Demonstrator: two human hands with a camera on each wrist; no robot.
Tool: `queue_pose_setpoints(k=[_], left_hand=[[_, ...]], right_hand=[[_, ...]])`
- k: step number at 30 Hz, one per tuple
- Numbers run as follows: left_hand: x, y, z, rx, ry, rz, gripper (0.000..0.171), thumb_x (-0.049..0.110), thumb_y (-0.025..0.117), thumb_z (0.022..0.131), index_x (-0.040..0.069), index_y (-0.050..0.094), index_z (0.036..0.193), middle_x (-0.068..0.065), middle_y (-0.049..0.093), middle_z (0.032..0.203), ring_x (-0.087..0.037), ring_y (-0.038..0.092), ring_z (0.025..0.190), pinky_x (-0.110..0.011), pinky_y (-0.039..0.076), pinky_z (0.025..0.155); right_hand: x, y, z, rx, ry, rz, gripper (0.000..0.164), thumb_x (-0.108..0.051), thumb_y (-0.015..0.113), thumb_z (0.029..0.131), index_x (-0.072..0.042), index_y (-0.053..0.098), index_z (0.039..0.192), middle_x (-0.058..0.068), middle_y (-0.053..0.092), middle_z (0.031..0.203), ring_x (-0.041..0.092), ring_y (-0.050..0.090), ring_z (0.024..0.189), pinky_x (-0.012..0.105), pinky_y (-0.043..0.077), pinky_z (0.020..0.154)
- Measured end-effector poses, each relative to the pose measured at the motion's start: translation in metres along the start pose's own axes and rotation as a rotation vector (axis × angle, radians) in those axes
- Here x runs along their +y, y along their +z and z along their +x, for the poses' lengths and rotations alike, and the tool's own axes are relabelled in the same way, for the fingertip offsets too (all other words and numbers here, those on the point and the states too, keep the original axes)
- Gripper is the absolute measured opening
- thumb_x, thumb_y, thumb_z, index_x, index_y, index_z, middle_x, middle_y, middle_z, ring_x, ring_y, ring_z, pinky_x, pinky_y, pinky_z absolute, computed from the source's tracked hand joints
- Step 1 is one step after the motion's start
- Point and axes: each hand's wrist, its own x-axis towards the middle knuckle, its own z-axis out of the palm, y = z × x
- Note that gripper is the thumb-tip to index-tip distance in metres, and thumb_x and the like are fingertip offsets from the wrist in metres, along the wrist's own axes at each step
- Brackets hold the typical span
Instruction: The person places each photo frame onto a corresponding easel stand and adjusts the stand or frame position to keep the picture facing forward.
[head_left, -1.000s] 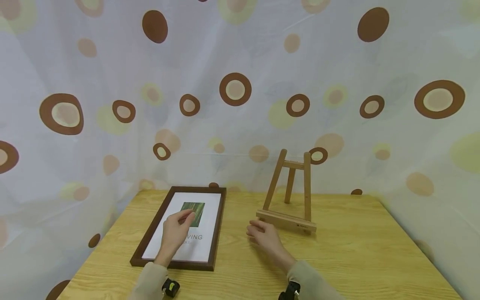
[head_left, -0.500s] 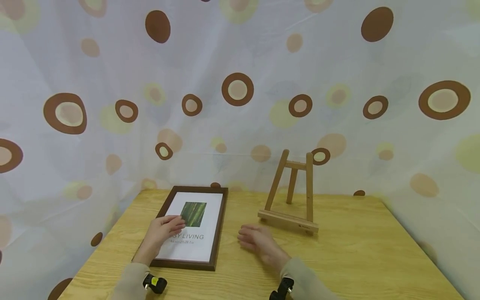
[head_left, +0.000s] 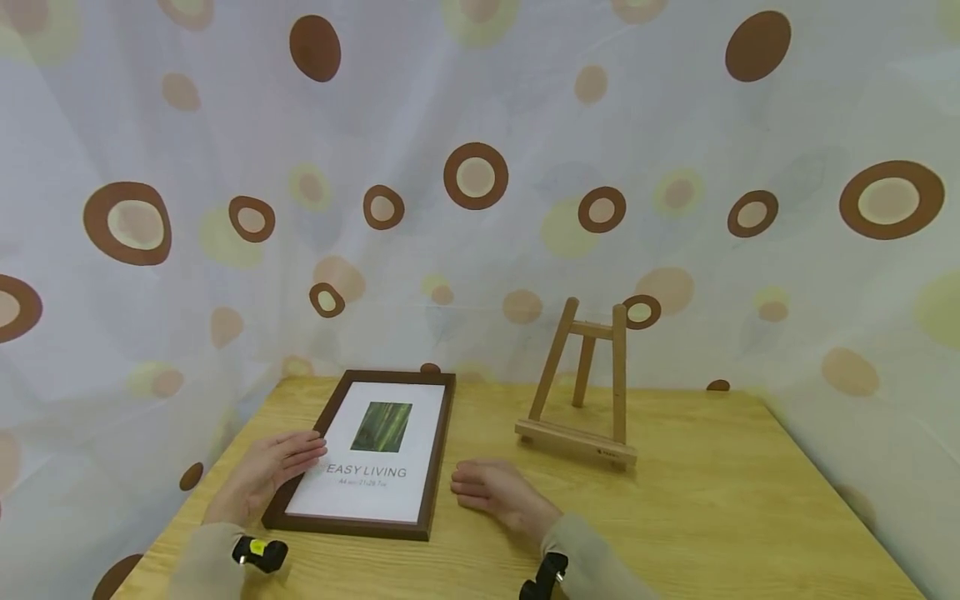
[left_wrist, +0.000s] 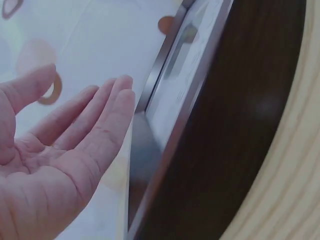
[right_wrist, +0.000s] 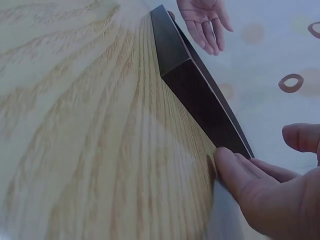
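Head view alone shows the easel (head_left: 576, 442), right of the frame (head_left: 437, 454).

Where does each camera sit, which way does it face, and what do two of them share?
Head: on the person's head, facing forward and down at the framed print, easel and table; left hand, right hand and both sleeves show.
Left wrist: on that wrist, looking past the left hand, the only one visible, at the framed print's side.
Right wrist: on that wrist, looking low across the table; right hand near, left hand beyond the framed print.
Head and right wrist share both hands.
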Motion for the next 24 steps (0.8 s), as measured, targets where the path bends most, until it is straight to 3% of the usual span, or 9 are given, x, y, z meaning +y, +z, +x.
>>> queue_pose_setpoints(k=[6, 10, 14, 24], left_hand=[[-0.001, -0.024, -0.008, 0.018, -0.014, 0.053, 0.062, 0.026, 0.043, 0.106, -0.015, 0.023, 0.147, -0.021, 0.054, 0.138, -0.008, 0.064, 0.108, -0.025, 0.053, 0.095], [-0.001, -0.032, -0.012, 0.099, -0.064, 0.069, 0.062, 0.023, 0.048, 0.104, -0.018, 0.026, 0.145, -0.017, 0.064, 0.124, -0.01, 0.066, 0.1, -0.027, 0.056, 0.09], [-0.003, -0.035, -0.013, 0.112, -0.112, 0.084, 0.061, 0.023, 0.051, 0.103, -0.019, 0.03, 0.142, -0.012, 0.069, 0.114, -0.011, 0.067, 0.097, -0.029, 0.057, 0.089], [-0.01, -0.034, -0.008, 0.085, -0.137, 0.223, 0.06, 0.025, 0.049, 0.104, -0.019, 0.034, 0.141, -0.03, 0.053, 0.137, -0.019, 0.063, 0.111, -0.033, 0.056, 0.091]], right_hand=[[0.001, 0.011, 0.004, -0.038, 0.05, 0.024, 0.053, -0.014, 0.054, 0.099, 0.017, 0.038, 0.139, 0.035, 0.049, 0.137, 0.042, 0.052, 0.127, 0.047, 0.049, 0.102], [0.001, 0.014, 0.006, -0.045, 0.06, 0.042, 0.051, -0.014, 0.052, 0.1, 0.016, 0.039, 0.139, 0.035, 0.049, 0.137, 0.042, 0.051, 0.128, 0.048, 0.049, 0.103], [0.0, 0.016, 0.007, -0.054, 0.069, 0.053, 0.05, -0.013, 0.051, 0.1, 0.016, 0.038, 0.139, 0.035, 0.045, 0.139, 0.043, 0.048, 0.131, 0.05, 0.047, 0.104], [-0.004, 0.023, 0.006, -0.033, 0.097, 0.09, 0.052, -0.014, 0.049, 0.101, 0.016, 0.035, 0.141, 0.037, 0.038, 0.144, 0.047, 0.036, 0.137, 0.053, 0.042, 0.108]])
